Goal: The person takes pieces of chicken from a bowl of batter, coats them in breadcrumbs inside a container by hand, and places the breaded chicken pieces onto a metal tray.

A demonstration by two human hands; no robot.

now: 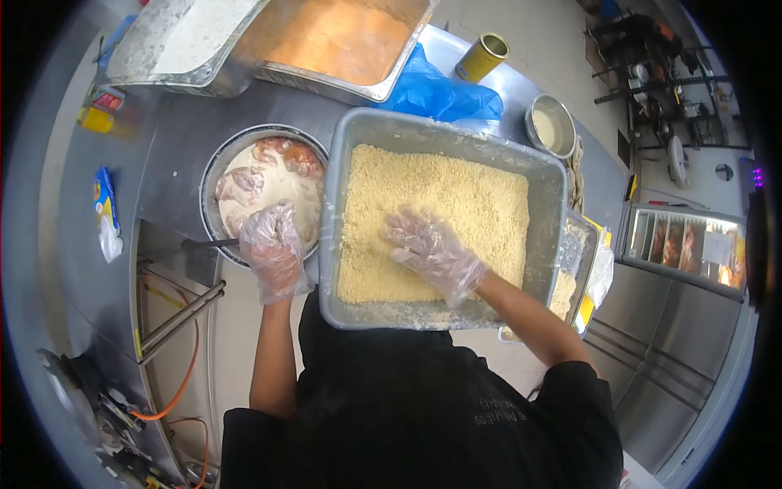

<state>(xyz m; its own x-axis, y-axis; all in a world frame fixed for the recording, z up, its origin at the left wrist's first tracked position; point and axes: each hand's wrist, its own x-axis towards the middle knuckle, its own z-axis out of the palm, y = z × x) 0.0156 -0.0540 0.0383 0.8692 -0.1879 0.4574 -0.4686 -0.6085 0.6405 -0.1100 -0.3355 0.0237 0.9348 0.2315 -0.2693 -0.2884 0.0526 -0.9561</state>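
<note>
My left hand (273, 244), in a clear plastic glove, is at the near edge of a round metal bowl (209, 183). The bowl holds raw meat pieces (241, 184) in a pale, creamy liquid (275, 177). The left fingers are bent, and whether they hold anything is hidden. A dark handle (208, 244) sticks out over the bowl's left rim beside this hand. My right hand (431, 244), gloved the same way, lies with fingers spread on yellowish crumbs (379, 183) that fill a large grey plastic tub (444, 125). The right hand appears to hold nothing.
Behind stand a metal pan of white powder (201, 36) and one of orange powder (342, 36). A blue plastic bag (440, 91), an opened yellow can (482, 58) and a small metal bowl (551, 125) sit beyond the tub. Right of it is a crumb-covered tray (574, 269).
</note>
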